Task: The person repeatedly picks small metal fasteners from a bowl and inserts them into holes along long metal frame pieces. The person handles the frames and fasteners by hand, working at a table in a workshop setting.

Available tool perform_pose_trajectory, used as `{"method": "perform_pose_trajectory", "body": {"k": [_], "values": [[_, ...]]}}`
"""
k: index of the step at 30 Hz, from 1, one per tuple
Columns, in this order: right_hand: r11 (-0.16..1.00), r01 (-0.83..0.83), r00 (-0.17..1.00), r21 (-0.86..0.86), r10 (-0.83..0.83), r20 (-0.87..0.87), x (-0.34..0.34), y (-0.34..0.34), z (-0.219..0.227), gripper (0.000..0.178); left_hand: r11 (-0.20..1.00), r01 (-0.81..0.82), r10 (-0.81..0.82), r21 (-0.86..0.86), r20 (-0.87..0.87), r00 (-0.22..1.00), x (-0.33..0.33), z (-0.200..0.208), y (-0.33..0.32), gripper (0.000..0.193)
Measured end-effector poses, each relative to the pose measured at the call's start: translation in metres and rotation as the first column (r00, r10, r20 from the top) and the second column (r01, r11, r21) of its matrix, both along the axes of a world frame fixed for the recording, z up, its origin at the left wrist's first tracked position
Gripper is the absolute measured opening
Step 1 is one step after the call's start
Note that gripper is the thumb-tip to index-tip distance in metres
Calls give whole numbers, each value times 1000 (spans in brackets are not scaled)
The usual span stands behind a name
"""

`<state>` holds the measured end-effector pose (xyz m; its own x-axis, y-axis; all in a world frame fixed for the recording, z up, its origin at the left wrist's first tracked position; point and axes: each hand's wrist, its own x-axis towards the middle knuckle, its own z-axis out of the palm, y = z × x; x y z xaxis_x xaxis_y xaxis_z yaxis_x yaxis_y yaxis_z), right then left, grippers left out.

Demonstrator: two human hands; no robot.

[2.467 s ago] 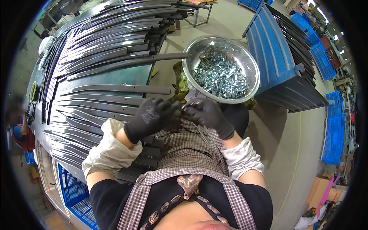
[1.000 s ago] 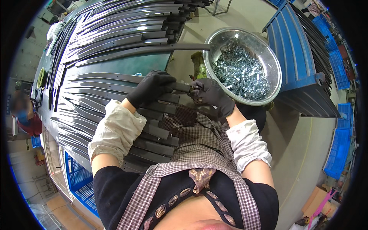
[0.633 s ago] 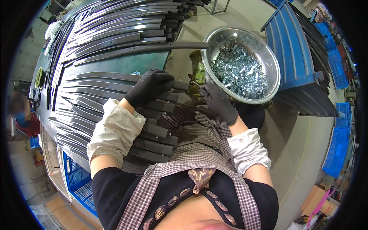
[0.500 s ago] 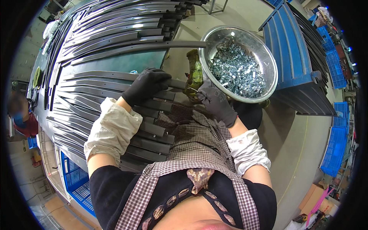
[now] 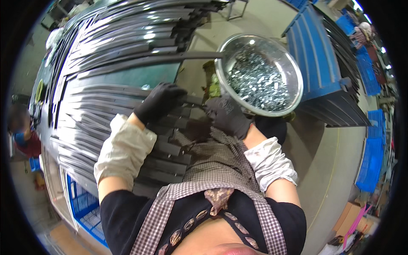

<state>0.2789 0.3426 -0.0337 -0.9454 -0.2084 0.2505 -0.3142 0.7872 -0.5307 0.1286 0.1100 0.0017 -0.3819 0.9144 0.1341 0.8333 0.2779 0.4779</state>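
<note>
My left hand [image 5: 159,103], in a black glove, is closed round a long black strip [image 5: 194,100] near its end, over the table's front edge. My right hand [image 5: 229,117], gloved too, has closed fingers right at that strip's end; what they pinch is hidden and blurred. Many similar black strips [image 5: 106,102] lie side by side under and left of my left hand, their ends toward my apron. Beyond my right hand stands a tilted metal basin [image 5: 293,63] holding a heap of small shiny metal clips [image 5: 259,83].
One long strip [image 5: 187,55] juts from the teal table [image 5: 151,76] to the basin's rim. More strips [image 5: 140,32] cover the far side. A blue rack [image 5: 310,51] stands right of the basin, blue crates [image 5: 372,163] beyond. Another person [image 5: 25,131] is at far left.
My right hand has moved left to the strip's end, and the thin silvery piece at its fingertips no longer shows. My left hand keeps its hold. The view has shifted slightly.
</note>
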Motion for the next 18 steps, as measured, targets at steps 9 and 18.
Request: {"method": "perform_pose_trajectory", "body": {"k": [9,18], "values": [[762,609,784,222,-620,-23,30,102,40,40,994,101,-85,51,-254,963,17,29,9,42],[736,556,768,385,-632,99,24,154,-20,25,986,158,-165,-61,-143,976,60,52,-28,45]]}}
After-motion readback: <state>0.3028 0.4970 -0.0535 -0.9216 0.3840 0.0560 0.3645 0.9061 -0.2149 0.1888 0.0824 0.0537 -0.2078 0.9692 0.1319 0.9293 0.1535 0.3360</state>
